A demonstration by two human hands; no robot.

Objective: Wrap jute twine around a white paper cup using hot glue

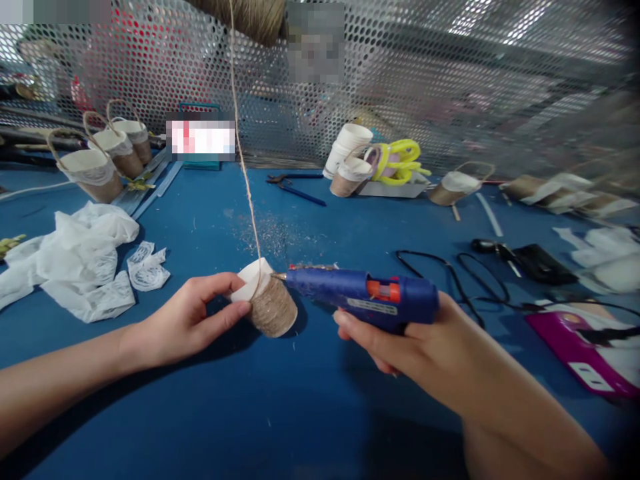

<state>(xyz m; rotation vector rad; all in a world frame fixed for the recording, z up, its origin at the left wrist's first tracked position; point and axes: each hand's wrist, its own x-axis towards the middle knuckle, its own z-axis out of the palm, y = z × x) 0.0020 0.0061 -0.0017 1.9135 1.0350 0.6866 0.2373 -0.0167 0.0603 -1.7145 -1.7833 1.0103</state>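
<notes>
A paper cup (pixel 274 312) was held tilted at the near middle of the blue table (pixel 225 413), its rim pinched narrowly between the thumb and fingers of the left hand (pixel 193 315). A glue gun (pixel 325 287) was gripped by the handle in the right hand (pixel 423 337), its nozzle pointed left at the upper edge of the wrapping.

Most of the cup's side was covered with twine (pixel 250 198), and by that sign the winding could be judged nearly done. The strand had not been cut: it was stretched from the cup up toward a large spool (pixel 260 20) at the far top. A band below the rim was left white and bare, and no lace or handle was fixed to it.

By contrast, three handled cups (pixel 95 177) were set at the far left, wrapped and trimmed with lace. Loose lace (pixel 90 247) was heaped on the left, and unwrapped cups (pixel 345 150) were stacked at the far middle. Whether the blurred row at the far right (pixel 565 193) was finished could not be told.
</notes>
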